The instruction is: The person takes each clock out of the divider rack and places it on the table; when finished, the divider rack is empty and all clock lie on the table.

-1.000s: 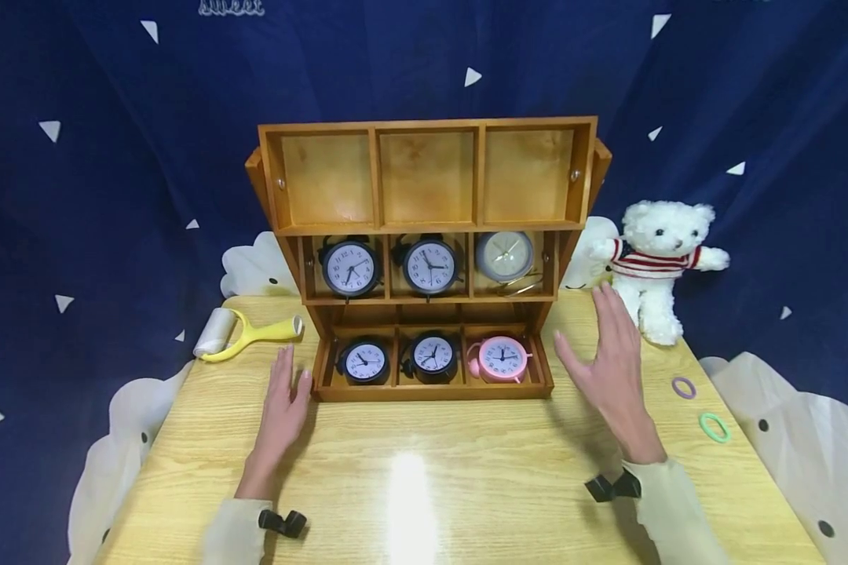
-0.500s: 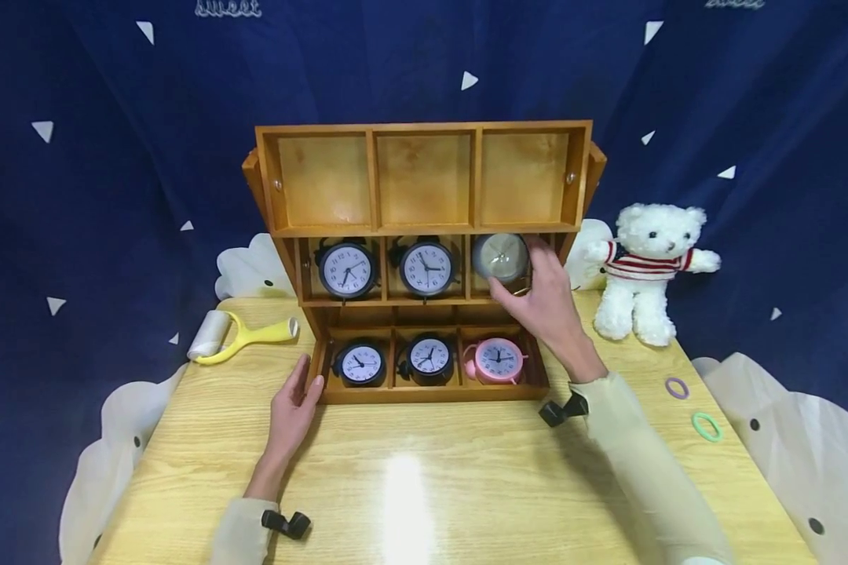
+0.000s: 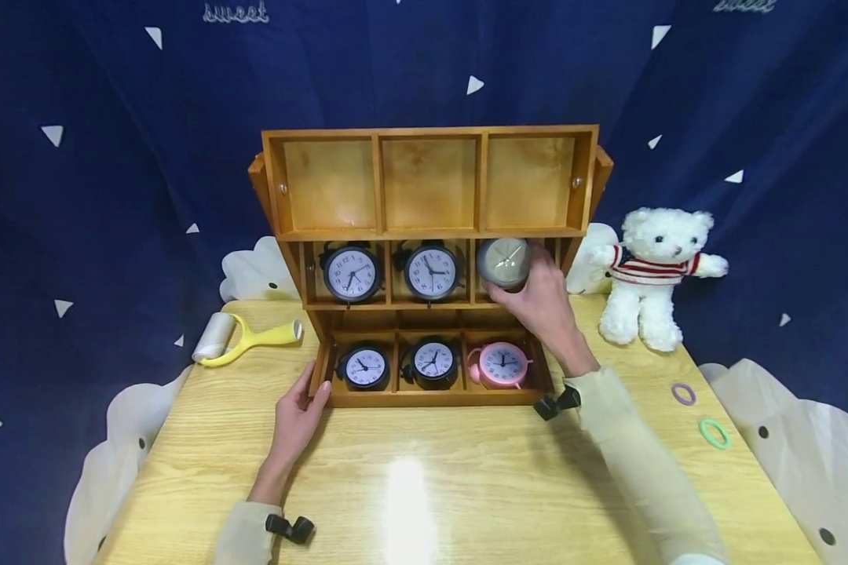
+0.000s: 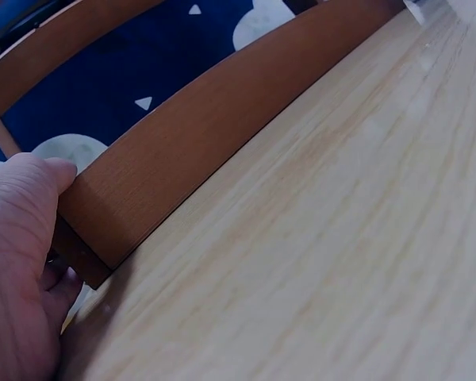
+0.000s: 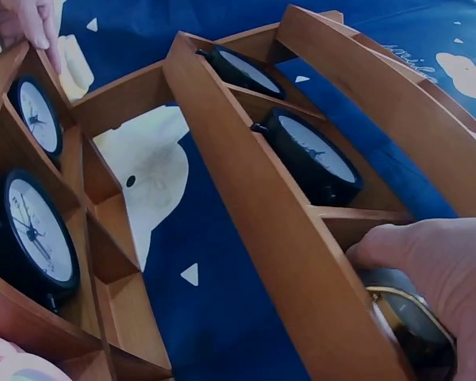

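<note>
Since the earliest head view, the right hand (image 3: 540,302) has come in from over the tabletop (image 3: 509,471) to the grey clock (image 3: 504,263), and the left hand (image 3: 298,416) has closed from just beside the wooden shelf (image 3: 431,399) onto its lower left corner. To handle the clock well, I would keep pressure on its rim rather than its face, move it slowly, and keep it off the divider (image 3: 473,267) on its left and the front edge of the upper tier (image 3: 431,235) above; the left hand's hold should help stop the frame shifting. The clock sits in the right compartment of the middle tier, between the right thumb at its lower edge and the fingers curled round its right side, so they look clamped on it, though the fingertips are partly hidden. The left fingers pinch the shelf corner, thumb on the front board.
</note>
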The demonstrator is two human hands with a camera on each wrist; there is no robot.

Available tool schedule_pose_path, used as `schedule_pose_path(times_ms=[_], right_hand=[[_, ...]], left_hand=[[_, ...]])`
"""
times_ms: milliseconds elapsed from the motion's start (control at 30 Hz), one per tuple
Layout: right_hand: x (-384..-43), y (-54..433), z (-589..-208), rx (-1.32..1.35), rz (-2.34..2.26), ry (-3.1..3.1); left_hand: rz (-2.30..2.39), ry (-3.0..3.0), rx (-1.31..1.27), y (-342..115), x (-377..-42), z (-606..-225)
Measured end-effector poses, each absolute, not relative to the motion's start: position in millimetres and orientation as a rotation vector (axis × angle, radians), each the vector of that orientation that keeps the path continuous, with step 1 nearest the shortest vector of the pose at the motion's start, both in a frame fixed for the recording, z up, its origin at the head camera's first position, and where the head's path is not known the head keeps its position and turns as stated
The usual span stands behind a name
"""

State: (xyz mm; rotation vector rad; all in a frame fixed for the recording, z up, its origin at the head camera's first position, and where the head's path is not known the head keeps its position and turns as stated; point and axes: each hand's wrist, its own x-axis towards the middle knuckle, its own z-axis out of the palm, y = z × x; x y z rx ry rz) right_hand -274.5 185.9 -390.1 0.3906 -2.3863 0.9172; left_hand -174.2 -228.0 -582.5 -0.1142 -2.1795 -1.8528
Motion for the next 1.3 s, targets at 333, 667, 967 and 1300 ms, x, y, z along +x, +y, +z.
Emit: schedule_pose_path(times_ms=[333,667,967,1300], right_hand=[[-276,185,-400,0.36,0.905,-2.257],[-279,184,-399,0.327,0.929,-2.178],[-272,185,-389,0.306,0.981,-2.194],[-260,185,-386,0.288,0.979,-2.26]], left_hand=[[-1.845,-2.186,-0.113,-226,-175,-581],[-1.825,-2.174,-0.115,-228,-178,-579],[-1.839,-2.149,-0.022,-230,-176,-575],[-1.834,-2.187,0.021,-224,-163,-555]])
